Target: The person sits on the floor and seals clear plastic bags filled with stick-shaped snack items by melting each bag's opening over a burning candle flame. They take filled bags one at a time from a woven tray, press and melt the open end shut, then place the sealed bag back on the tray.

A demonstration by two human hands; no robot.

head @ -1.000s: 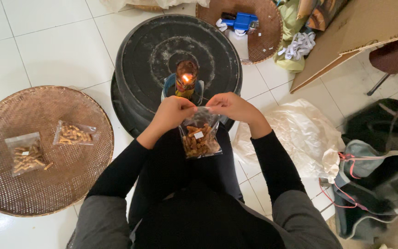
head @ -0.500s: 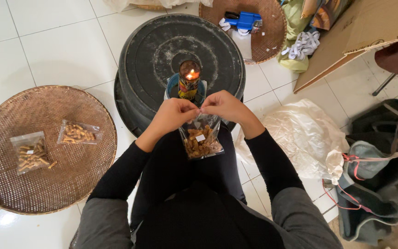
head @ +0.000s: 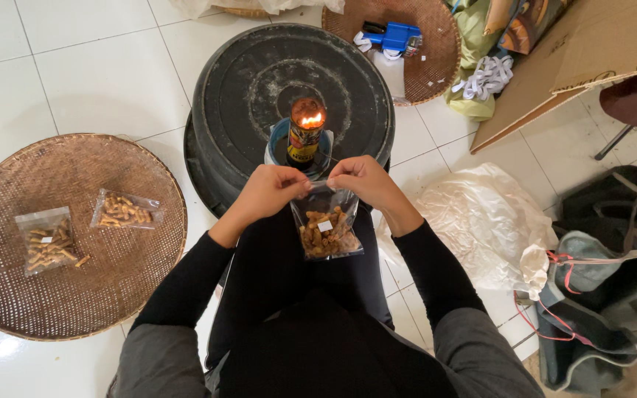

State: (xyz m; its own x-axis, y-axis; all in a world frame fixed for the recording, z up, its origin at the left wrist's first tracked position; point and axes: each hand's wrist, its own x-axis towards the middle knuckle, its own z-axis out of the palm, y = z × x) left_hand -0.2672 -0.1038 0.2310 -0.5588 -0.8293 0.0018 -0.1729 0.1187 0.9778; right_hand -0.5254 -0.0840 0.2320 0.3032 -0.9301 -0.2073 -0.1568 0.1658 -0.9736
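In the middle of the frame, the left hand (head: 268, 193) and the right hand (head: 363, 180) pinch the top edge of a small clear plastic bag of brown fried snack pieces (head: 326, 231), each hand grasping one upper corner between thumb and fingers. The bag hangs upright below the hands, over the person's dark-clothed lap, and a small white slip shows inside it among the pieces.

Just above the hands stands a small lit candle-like lamp in a printed tin can (head: 305, 133), its flame burning at the top. The can sits in a pale blue dish on an upturned round black plastic tub (head: 245, 81), which fills the upper centre of the frame.

At the left lies a large round woven bamboo tray (head: 68, 295) on the white tiled floor (head: 90, 66). Two more sealed clear bags of the snack rest on it, one nearer the centre (head: 124, 211) and one further left (head: 47, 241), near each other but apart.

At the right, a crumpled white plastic sheet (head: 481, 221) lies on the floor beside the person's right arm.
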